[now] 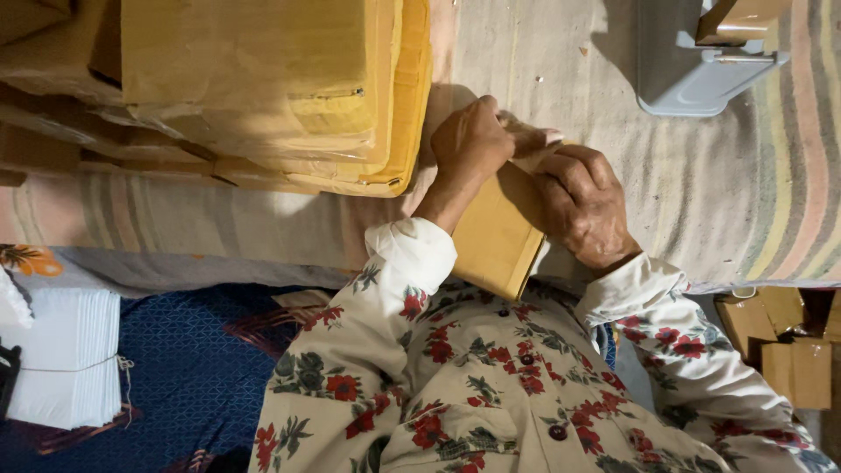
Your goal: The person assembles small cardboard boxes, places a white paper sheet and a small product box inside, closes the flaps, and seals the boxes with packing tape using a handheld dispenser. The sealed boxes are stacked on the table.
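- One brown envelope [495,232] under both hands, on striped cloth [701,193]; long axis runs from my chest away.
- Left hand [469,144], right hand [583,206]: fingers closed, pressing its far end.
- One envelope stack [263,79] beside.

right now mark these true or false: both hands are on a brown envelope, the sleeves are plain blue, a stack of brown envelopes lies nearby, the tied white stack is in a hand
1. Both hands, the left hand and the right hand, are on a brown envelope. True.
2. The sleeves are plain blue. False: they are cream with red flowers.
3. A stack of brown envelopes lies nearby. True.
4. The tied white stack is in a hand. False: it lies apart, untouched.
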